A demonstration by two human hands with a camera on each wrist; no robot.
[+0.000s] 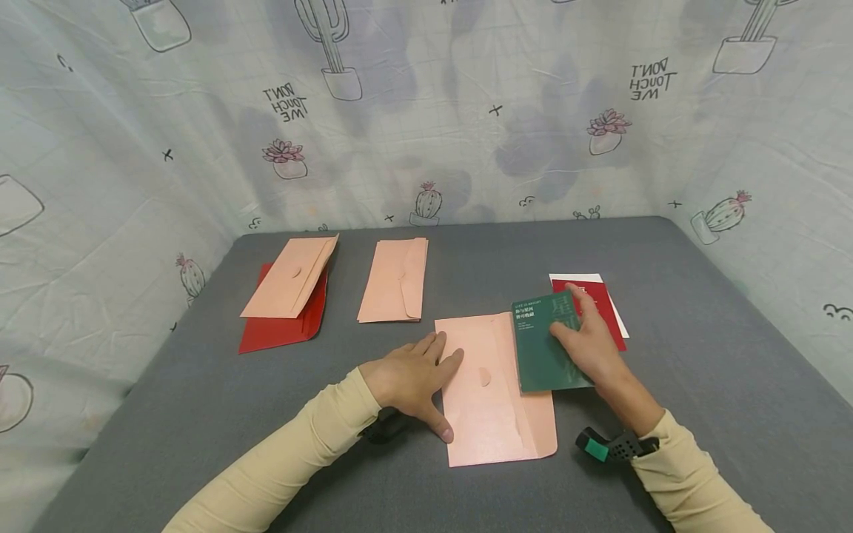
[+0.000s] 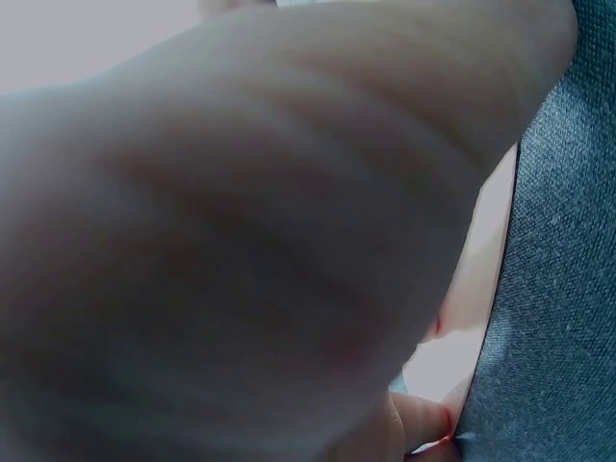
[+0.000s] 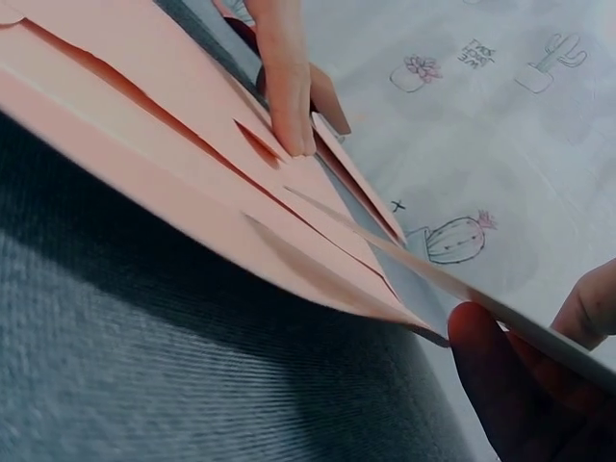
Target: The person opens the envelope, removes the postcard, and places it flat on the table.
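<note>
Dark green card point(image 1: 541, 355), pale lettering, above pink unsealed envelope point(image 1: 489, 426)

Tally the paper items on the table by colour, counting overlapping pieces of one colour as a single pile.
Pink: 3 (leftmost pink pile, middle pink pile, pink envelope at the left hand)
Red: 2 (red pile under the leftmost, red piece at right)
Green: 1 (green piece in the right hand)
White: 1 (white piece under the red one)
Total: 7
</note>
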